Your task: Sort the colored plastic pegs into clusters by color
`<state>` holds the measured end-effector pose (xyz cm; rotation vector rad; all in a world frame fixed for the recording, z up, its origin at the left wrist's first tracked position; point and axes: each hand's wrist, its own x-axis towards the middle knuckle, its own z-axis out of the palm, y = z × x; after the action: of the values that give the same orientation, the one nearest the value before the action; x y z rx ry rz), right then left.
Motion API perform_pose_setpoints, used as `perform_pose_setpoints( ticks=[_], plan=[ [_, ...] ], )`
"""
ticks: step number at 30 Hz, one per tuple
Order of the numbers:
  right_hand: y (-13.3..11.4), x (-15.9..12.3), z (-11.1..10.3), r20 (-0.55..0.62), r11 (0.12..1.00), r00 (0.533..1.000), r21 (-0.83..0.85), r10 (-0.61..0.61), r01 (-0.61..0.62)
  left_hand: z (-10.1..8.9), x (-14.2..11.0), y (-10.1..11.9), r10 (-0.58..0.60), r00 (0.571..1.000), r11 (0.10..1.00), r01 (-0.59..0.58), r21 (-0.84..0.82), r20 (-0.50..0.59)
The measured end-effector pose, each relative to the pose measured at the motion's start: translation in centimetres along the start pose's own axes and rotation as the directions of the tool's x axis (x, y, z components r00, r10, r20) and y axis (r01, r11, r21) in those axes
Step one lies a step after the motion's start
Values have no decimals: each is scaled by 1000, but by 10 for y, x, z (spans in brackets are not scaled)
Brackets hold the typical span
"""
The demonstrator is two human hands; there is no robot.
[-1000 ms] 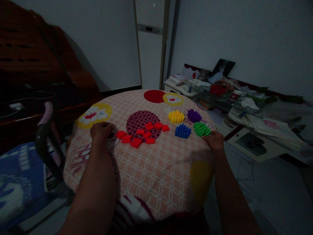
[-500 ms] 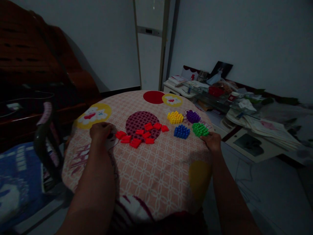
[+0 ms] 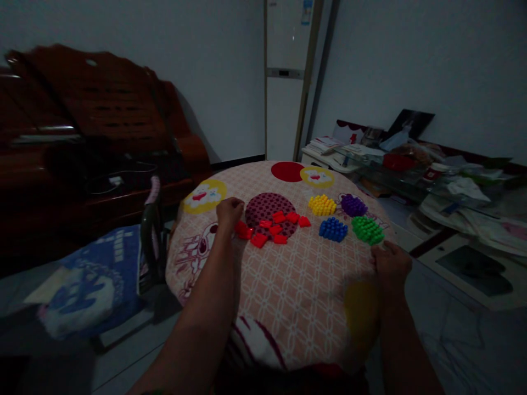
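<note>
My left hand (image 3: 229, 213) is closed, fingertips pinched together, just above the left end of a scatter of small red plastic pieces (image 3: 259, 240). Whatever it may hold is hidden. At the right rim of the round table, my right hand (image 3: 392, 263) has its fingers curled in, just below a cluster of green knobbed pieces (image 3: 368, 230). Anything inside it is too dark to make out. Beside the green cluster stand a blue cluster (image 3: 333, 229), a yellow cluster (image 3: 322, 205) and a purple cluster (image 3: 353, 206) of similar knobbed pieces.
A patterned pink tablecloth (image 3: 288, 291) covers the round table. To the left are a chair with a blue cover (image 3: 102, 274) and a dark wooden bench (image 3: 111, 109). On the right, a low glass-topped cabinet (image 3: 370, 164) bears papers, bags and a cup.
The view has turned left, shifting the scene rightward. My left hand has come closer to the red pieces. My right hand sits slightly farther from the green cluster, its fingers more curled.
</note>
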<state>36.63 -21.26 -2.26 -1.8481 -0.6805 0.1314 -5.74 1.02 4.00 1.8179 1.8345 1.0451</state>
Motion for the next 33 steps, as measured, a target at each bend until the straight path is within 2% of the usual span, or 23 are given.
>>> perform_pose_setpoints(
  ticks=[3, 6, 8, 11, 12, 14, 16, 18, 19, 22, 23, 24, 26, 28, 30, 33],
  plan=[
    [-6, -18, 5, 10, 997, 998, 35, 68, -69, 20, -17, 38, 169, 984, 985, -171, 30, 61],
    [-12, -28, 11, 13, 999, 1000, -36, 2, -2, 47, -36, 64, 328, 931, 936, -343, 77, 157],
    [-12, -31, 14, 12, 993, 997, -87, -74, 75, 61, -44, 72, 344, 909, 918, -378, 118, 234],
    [-8, -32, 17, 18, 987, 993, -113, -116, 117, 69, -47, 75, 277, 903, 922, -346, 173, 328],
    [-7, -32, 17, 17, 985, 993, -121, -118, 120, 68, -47, 76, 272, 906, 924, -340, 174, 324],
    [-7, -33, 17, 19, 981, 991, -138, -132, 133, 64, -48, 81, 337, 903, 919, -377, 115, 267],
    [-9, -33, 17, 28, 977, 988, -148, -153, 156, 62, -57, 91, 440, 874, 891, -454, 24, 208],
    [-11, -34, 16, 31, 974, 986, -156, -163, 166, 67, -76, 106, 538, 814, 840, -538, -65, 219],
    [-13, -34, 16, 31, 973, 986, -158, -164, 166, 72, -89, 114, 586, 770, 808, -577, -115, 253],
    [-14, -34, 15, 32, 976, 987, -147, -156, 159, 89, -130, 136, 721, 565, 681, -683, -264, 400],
    [-15, -34, 15, 35, 977, 987, -141, -157, 160, 95, -141, 142, 739, 519, 657, -698, -286, 429],
    [-15, -34, 15, 37, 977, 987, -139, -156, 160, 99, -151, 147, 743, 494, 647, -703, -296, 453],
    [-15, -34, 14, 41, 977, 987, -142, -155, 160, 106, -162, 153, 732, 485, 653, -701, -288, 479],
    [-15, -34, 14, 44, 976, 987, -150, -154, 159, 112, -168, 153, 718, 499, 665, -697, -268, 485],
    [-14, -33, 14, 46, 976, 986, -144, -159, 164, 117, -171, 151, 718, 514, 667, -700, -256, 469],
    [-14, -33, 14, 53, 977, 985, -125, -164, 170, 126, -177, 143, 736, 503, 648, -718, -255, 452]
  ],
)
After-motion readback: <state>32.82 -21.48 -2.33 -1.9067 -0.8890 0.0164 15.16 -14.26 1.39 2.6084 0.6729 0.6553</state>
